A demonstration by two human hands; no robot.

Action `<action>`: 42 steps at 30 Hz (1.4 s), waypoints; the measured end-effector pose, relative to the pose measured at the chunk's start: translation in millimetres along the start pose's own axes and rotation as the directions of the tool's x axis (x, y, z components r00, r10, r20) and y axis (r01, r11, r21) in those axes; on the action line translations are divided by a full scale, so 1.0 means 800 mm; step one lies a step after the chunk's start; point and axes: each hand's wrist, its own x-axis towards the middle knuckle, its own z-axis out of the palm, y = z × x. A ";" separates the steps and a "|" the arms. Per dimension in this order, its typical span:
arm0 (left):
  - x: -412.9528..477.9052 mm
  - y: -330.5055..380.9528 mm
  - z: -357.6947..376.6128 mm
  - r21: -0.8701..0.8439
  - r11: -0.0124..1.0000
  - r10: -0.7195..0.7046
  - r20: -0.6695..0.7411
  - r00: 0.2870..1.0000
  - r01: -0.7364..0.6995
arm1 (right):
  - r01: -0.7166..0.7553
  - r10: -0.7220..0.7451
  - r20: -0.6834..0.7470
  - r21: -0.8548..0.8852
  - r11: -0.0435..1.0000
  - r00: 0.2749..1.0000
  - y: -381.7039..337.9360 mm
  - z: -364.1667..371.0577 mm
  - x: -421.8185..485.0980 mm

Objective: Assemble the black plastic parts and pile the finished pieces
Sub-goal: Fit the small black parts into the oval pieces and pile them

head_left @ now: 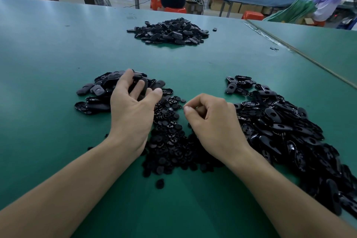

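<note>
My left hand is spread over the pile of oval shells on my left. The fingers are half curved and well apart, their tips down among the top pieces and the thumb out to the side. Nothing is lifted clear of the heap, so I count that hand as reaching, not holding. My right hand is curled up tight, thumb pressed against the forefinger as if pinching something small. The fingers hide the spot, and I cannot tell whether one of the little round caps is in there or not.

Between my wrists lies the heap of round caps, with one stray cap nearer to me. Past my right hand runs a long spread of holed oval plates. Well beyond all this, toward the far side of the green table, sits the pile of finished pieces, apart from the loose stock.

I judge that I am at the picking stage of a fresh unit, gathering a shell on the left to go with whatever the right brings. Next I must close my fingers on a single shell without dragging its neighbours along. Then I turn it open side up and bring both hands together over clear table so the parts can be seated.
</note>
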 end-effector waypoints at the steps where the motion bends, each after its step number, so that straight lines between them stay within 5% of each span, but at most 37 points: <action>1: 0.000 -0.001 0.000 0.014 1.000 0.004 0.004 1.000 -0.004 | 0.000 0.000 0.004 -0.009 1.000 1.000 0.000 0.000 0.000; 31: -0.011 0.003 0.006 0.216 0.949 0.240 -0.030 0.970 -0.228 | -0.012 0.012 0.009 -0.004 1.000 1.000 -0.002 -0.002 -0.001; 42: -0.021 0.004 0.011 0.230 0.938 0.207 0.234 0.950 -0.261 | -0.003 0.008 0.060 -0.075 0.997 0.998 -0.004 -0.002 -0.002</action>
